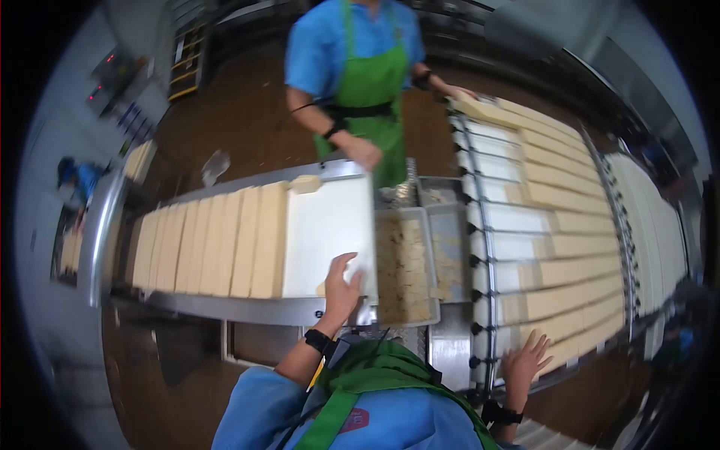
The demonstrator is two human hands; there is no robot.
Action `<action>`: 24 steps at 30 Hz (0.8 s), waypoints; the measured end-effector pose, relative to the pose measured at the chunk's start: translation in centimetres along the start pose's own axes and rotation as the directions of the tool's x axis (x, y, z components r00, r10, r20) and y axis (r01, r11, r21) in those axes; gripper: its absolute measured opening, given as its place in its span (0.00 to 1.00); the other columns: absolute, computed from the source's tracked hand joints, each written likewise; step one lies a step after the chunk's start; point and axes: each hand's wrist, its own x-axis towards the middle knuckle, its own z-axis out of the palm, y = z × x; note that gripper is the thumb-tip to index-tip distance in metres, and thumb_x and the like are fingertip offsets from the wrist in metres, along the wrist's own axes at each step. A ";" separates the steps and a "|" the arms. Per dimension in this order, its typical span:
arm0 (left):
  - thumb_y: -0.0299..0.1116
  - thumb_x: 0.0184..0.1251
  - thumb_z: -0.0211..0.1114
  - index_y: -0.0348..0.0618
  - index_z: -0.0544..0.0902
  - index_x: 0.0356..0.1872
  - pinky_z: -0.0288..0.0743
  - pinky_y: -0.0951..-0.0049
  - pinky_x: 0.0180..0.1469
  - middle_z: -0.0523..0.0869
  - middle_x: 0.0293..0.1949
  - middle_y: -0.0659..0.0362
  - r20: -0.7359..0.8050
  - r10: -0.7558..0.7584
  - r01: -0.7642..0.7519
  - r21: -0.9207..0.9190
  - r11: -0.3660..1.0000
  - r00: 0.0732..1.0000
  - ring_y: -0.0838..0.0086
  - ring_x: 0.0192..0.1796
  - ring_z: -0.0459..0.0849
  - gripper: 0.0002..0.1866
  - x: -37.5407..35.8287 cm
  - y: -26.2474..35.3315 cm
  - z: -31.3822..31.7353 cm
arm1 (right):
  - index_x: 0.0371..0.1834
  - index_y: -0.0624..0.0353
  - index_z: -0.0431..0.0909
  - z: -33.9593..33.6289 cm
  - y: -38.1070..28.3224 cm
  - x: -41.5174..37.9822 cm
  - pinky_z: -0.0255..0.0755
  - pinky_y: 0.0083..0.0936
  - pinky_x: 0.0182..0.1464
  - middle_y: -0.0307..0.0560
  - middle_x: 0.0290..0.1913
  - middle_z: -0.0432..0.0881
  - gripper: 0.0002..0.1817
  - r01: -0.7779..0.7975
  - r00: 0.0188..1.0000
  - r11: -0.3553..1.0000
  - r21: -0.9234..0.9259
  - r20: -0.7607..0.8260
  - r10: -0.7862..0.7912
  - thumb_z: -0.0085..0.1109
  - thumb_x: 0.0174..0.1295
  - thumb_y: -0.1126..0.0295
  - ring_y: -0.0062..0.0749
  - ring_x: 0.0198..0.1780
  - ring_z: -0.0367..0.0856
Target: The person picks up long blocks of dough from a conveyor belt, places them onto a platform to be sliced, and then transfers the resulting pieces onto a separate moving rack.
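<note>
Both hands empty: left hand loosely curled over the white belt, right hand splayed by the right-side strips, lying roughly crosswise; left-side slabs point away from the wearer.

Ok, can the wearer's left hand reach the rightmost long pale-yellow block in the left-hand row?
Probably yes: the left hand is open over the flat white surface, right of that block, and only a small pale scrap seems between them; the co-worker's hand is at the far edge.

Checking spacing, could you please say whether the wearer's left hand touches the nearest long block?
Apart: the head view shows white surface between left hand and long block.
</note>
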 end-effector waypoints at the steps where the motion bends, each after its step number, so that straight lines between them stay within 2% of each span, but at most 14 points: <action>1: 0.26 0.66 0.70 0.38 0.77 0.65 0.73 0.54 0.67 0.77 0.63 0.45 -0.178 -0.001 0.022 0.118 0.993 0.984 0.50 0.63 0.79 0.25 -1.0 -1.0 -1.9 | 0.79 0.64 0.62 -0.5 -1.8 1.7 0.43 0.65 0.82 0.70 0.80 0.59 0.41 0.123 0.984 0.992 -0.008 -0.128 -0.123 0.67 0.62 0.69 0.62 0.84 0.51; 2: 0.28 0.66 0.70 0.38 0.76 0.66 0.70 0.52 0.68 0.76 0.63 0.44 -0.343 0.020 0.063 0.228 0.972 0.939 0.49 0.65 0.76 0.27 -1.8 -2.4 -3.9 | 0.79 0.64 0.62 -0.4 -4.8 3.6 0.43 0.65 0.82 0.70 0.80 0.59 0.41 0.178 0.975 0.984 -0.007 -0.133 -0.177 0.67 0.62 0.69 0.62 0.84 0.51; 3: 0.28 0.66 0.70 0.38 0.76 0.66 0.70 0.52 0.68 0.76 0.63 0.44 -0.387 0.006 0.091 0.232 0.968 0.922 0.49 0.65 0.76 0.27 -2.6 -4.1 -5.6 | 0.78 0.63 0.64 0.1 -8.3 5.8 0.46 0.61 0.81 0.67 0.78 0.63 0.37 0.358 0.927 0.911 0.205 -0.199 -0.319 0.64 0.65 0.70 0.62 0.81 0.57; 4: 0.30 0.65 0.73 0.37 0.73 0.68 0.68 0.52 0.68 0.73 0.62 0.42 -0.553 -0.104 0.330 0.326 0.886 0.827 0.47 0.66 0.73 0.31 -3.4 -5.8 -6.9 | 0.76 0.62 0.67 0.3 -11.9 7.8 0.49 0.56 0.81 0.65 0.75 0.68 0.33 0.513 0.857 0.764 0.392 -0.283 -0.431 0.62 0.67 0.71 0.61 0.78 0.62; 5: 0.33 0.63 0.75 0.37 0.71 0.70 0.66 0.51 0.69 0.70 0.62 0.40 -0.705 -0.176 0.558 0.358 0.748 0.687 0.45 0.67 0.70 0.35 -4.1 -7.2 -8.1 | 0.74 0.63 0.69 -0.7 -17.0 9.1 0.54 0.53 0.79 0.64 0.72 0.72 0.31 0.624 0.779 0.639 0.449 -0.294 -0.554 0.63 0.67 0.71 0.61 0.75 0.66; 8: 0.37 0.59 0.78 0.36 0.66 0.73 0.65 0.50 0.68 0.65 0.63 0.37 -0.722 -0.312 0.679 0.291 0.674 0.618 0.41 0.66 0.67 0.43 -5.4 -9.8 -11.0 | 0.70 0.64 0.73 -1.5 -33.2 10.4 0.63 0.49 0.74 0.64 0.66 0.76 0.29 0.763 0.542 0.283 0.581 -0.337 -0.770 0.66 0.65 0.71 0.60 0.70 0.71; 9: 0.36 0.57 0.79 0.34 0.66 0.72 0.67 0.49 0.67 0.64 0.62 0.37 -0.657 -0.371 0.644 0.233 0.728 0.657 0.40 0.65 0.69 0.44 -5.7 -10.7 -11.9 | 0.68 0.65 0.74 -1.3 -38.4 10.6 0.65 0.48 0.72 0.63 0.64 0.77 0.28 0.791 0.458 0.202 0.578 -0.340 -0.821 0.67 0.64 0.71 0.60 0.68 0.72; 10: 0.36 0.57 0.79 0.34 0.66 0.72 0.67 0.49 0.67 0.64 0.62 0.37 -0.666 -0.378 0.655 0.222 0.723 0.643 0.40 0.65 0.69 0.44 -5.7 -11.2 -12.3 | 0.67 0.65 0.76 -1.3 -43.5 10.6 0.67 0.47 0.71 0.63 0.62 0.77 0.27 0.808 0.374 0.123 0.576 -0.342 -0.862 0.68 0.64 0.71 0.60 0.66 0.73; 12: 0.35 0.56 0.80 0.33 0.66 0.72 0.70 0.49 0.67 0.64 0.61 0.36 -0.579 -0.324 0.534 0.236 0.812 0.748 0.38 0.63 0.71 0.44 -5.3 -11.6 -12.9 | 0.66 0.68 0.76 -0.6 -52.3 10.3 0.69 0.45 0.67 0.63 0.57 0.78 0.27 0.825 0.230 -0.035 0.564 -0.392 -0.891 0.67 0.64 0.72 0.59 0.61 0.73; 14: 0.34 0.55 0.80 0.33 0.66 0.72 0.72 0.49 0.66 0.64 0.61 0.36 -0.561 -0.334 0.533 0.234 0.813 0.757 0.38 0.61 0.73 0.45 -4.2 -10.1 -13.7 | 0.66 0.68 0.76 -0.3 -59.2 9.6 0.68 0.48 0.69 0.63 0.59 0.77 0.28 0.824 0.190 -0.026 0.566 -0.319 -0.929 0.67 0.64 0.68 0.59 0.63 0.72; 17: 0.33 0.55 0.80 0.34 0.67 0.72 0.73 0.50 0.65 0.64 0.60 0.38 -0.520 -0.423 0.584 0.190 0.789 0.742 0.40 0.61 0.74 0.44 -3.9 -9.7 -13.6 | 0.66 0.67 0.77 2.4 -67.0 9.1 0.68 0.51 0.67 0.59 0.60 0.76 0.29 0.886 0.206 0.020 0.464 -0.355 -0.912 0.68 0.64 0.63 0.56 0.63 0.72; 18: 0.33 0.55 0.80 0.34 0.67 0.72 0.73 0.50 0.65 0.64 0.60 0.38 -0.521 -0.430 0.590 0.184 0.786 0.737 0.40 0.61 0.74 0.44 -3.8 -9.6 -13.7 | 0.66 0.67 0.77 2.3 -68.5 8.9 0.68 0.51 0.67 0.59 0.60 0.76 0.29 0.886 0.201 0.018 0.463 -0.349 -0.915 0.68 0.64 0.63 0.56 0.63 0.72; 20: 0.34 0.56 0.80 0.34 0.66 0.73 0.73 0.51 0.64 0.65 0.60 0.39 -0.478 -0.454 0.586 0.168 0.793 0.752 0.41 0.61 0.74 0.44 -3.7 -9.3 -14.0 | 0.65 0.64 0.78 2.4 -70.9 8.5 0.68 0.48 0.64 0.55 0.59 0.75 0.29 0.927 0.221 0.122 0.354 -0.253 -0.942 0.70 0.62 0.61 0.50 0.63 0.71; 24: 0.33 0.55 0.81 0.34 0.65 0.72 0.74 0.52 0.63 0.65 0.59 0.40 -0.442 -0.494 0.600 0.137 0.788 0.749 0.41 0.61 0.73 0.45 -3.2 -8.6 -14.3 | 0.61 0.60 0.80 2.6 -72.7 8.3 0.65 0.48 0.61 0.51 0.56 0.76 0.28 0.950 0.253 0.197 0.243 -0.226 -0.941 0.72 0.60 0.59 0.46 0.62 0.71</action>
